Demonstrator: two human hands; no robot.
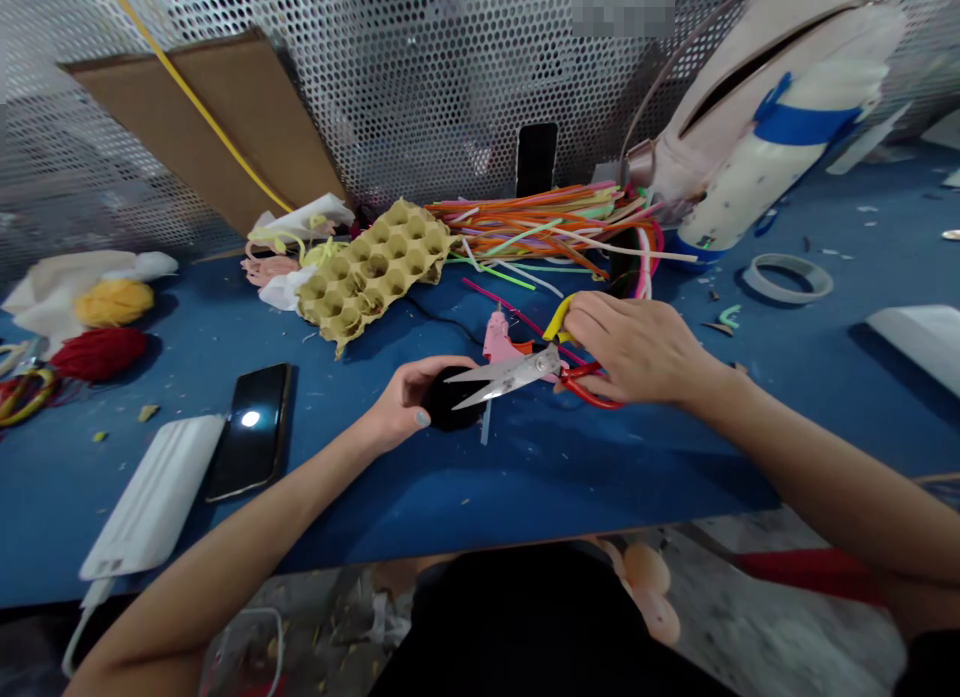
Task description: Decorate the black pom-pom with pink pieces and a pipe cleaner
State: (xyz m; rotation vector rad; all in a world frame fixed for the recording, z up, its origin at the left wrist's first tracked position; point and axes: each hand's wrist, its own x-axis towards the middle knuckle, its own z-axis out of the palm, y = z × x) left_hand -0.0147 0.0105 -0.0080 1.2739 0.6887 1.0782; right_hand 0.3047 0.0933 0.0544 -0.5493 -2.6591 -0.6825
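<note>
My left hand (397, 405) is closed around a dark, round black object (448, 402), perhaps of yarn or fuzzy material; its exact kind is unclear. In my right hand (630, 347) are scissors (514, 375) with one yellow and one red handle loop. Their blades are slightly apart and point left, in front of the black object. Whether they touch it I cannot tell. Behind the scissors lies a pink hot glue gun (498, 335), partly hidden, with a translucent glue stick (486, 422) below the blades.
A torn egg carton (375, 267) and a heap of coloured pipe cleaners (540, 222) lie behind my hands. Left are a phone (251, 432), a white power bank (154, 497) and red yarn (99, 355). Right are a tape roll (787, 278) and a bottle (784, 157).
</note>
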